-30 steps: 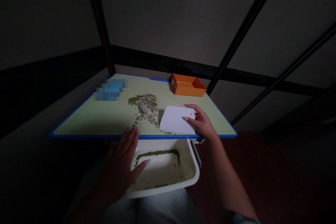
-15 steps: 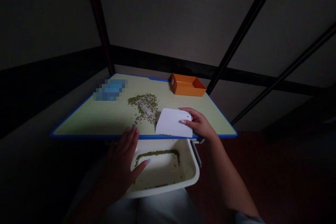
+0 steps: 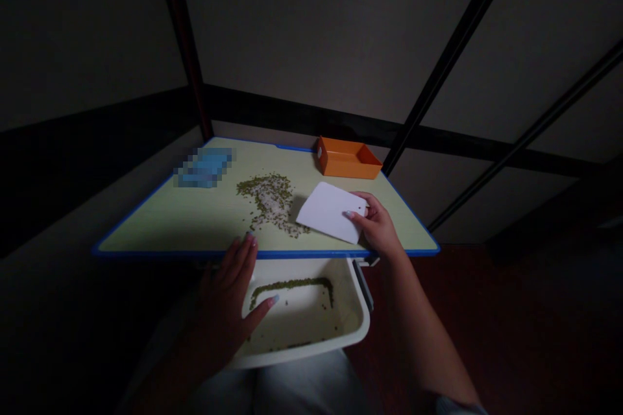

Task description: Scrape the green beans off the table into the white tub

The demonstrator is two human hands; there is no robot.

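Note:
My right hand [image 3: 374,222] grips a flat white scraper [image 3: 331,211] by its right end, thumb on top. The scraper is tilted over the table, just right of a spread of green beans mixed with white grains [image 3: 270,198]. My left hand [image 3: 236,285] lies with its fingers stretched, fingertips at the table's front edge and thumb over the white tub [image 3: 311,350]. Beneath the table edge, the tub rests above my lap. A line of green beans [image 3: 292,283] runs along the far side of its floor, with a few loose ones about.
An orange open box [image 3: 350,161] stands at the table's back right. At the back left lies a blue item [image 3: 207,167], blurred by pixels. The pale table [image 3: 160,220] has a blue rim, and dark wall panels rise behind it.
The scraper has lifted from the front edge, moving up and slightly right while turning. Some beans now lie where it was. My left hand has stayed put.

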